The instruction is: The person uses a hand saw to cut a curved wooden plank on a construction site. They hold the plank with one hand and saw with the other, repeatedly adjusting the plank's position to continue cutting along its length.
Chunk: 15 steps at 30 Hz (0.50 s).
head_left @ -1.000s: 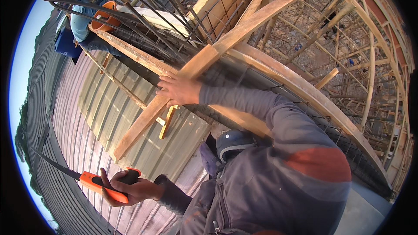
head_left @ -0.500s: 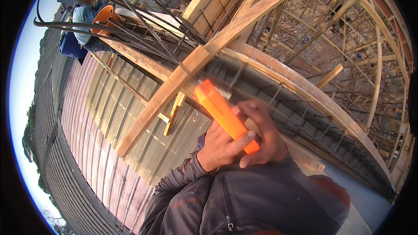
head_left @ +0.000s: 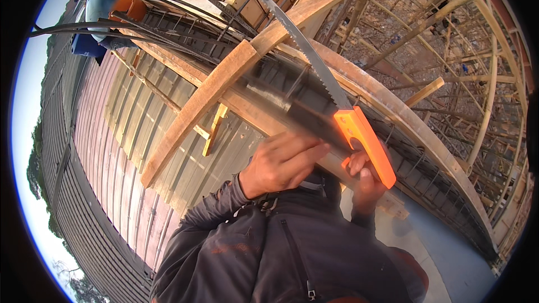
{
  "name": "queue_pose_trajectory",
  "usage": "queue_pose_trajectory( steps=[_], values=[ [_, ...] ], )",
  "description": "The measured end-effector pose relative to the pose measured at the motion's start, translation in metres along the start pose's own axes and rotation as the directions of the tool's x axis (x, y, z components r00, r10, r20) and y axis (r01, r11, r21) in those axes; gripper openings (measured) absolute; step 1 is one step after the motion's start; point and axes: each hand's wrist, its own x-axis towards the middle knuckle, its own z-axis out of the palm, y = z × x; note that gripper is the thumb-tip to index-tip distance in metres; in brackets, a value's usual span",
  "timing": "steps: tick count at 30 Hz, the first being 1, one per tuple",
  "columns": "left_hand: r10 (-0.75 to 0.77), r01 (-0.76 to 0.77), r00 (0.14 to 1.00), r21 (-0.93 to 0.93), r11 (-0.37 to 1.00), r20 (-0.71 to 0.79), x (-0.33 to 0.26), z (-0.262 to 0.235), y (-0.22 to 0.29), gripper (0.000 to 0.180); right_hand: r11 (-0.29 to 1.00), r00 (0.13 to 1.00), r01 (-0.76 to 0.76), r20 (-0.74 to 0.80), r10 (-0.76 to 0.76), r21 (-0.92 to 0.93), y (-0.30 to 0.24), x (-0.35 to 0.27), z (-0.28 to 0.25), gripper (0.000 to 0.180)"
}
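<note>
My right hand [head_left: 365,179] grips the orange handle of a folding saw [head_left: 368,146]. Its curved, toothed blade [head_left: 300,36] is unfolded and points up and to the left, across a wooden plank. Left of the handle is my left hand [head_left: 283,163], apart from the saw, its fingers curled and pressed together; what they hold, if anything, I cannot make out. Just beyond those fingers is a dark, blurred, elongated shape [head_left: 317,126] whose kind does not show. A wooden plank [head_left: 196,112] slants across in front of my hands, over a long timber edge board [head_left: 255,118].
Steel reinforcing bars [head_left: 168,25] stick out at upper left, near another person [head_left: 101,14] and an orange bucket [head_left: 130,4]. Corrugated roofing [head_left: 120,118] slopes down on the left. On the right, beyond a formwork trough [head_left: 410,163], a deep drop holds pole scaffolding [head_left: 449,56].
The saw's blade, not seen outside the handle before, now stands out from it. My right hand has carried the handle rightward, and my left hand has come off it.
</note>
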Motion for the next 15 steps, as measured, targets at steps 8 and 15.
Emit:
queue_pose_trajectory(
  steps=[8, 15],
  values=[
    [-0.408, 0.482, 0.870, 0.651, 0.586, -0.277, -0.058, -0.066, -0.174, 0.060, 0.951, 0.985, 0.108, 0.160, -0.063, -0.290, 0.016, -0.014, -0.017, 0.058],
    [-0.551, 0.545, 0.813, 0.575, 0.611, -0.186, -0.059, -0.066, -0.197, 0.076, 0.853, 1.000, -0.028, -0.024, 0.019, -0.521, 0.004, -0.054, -0.052, 0.058]
  ],
)
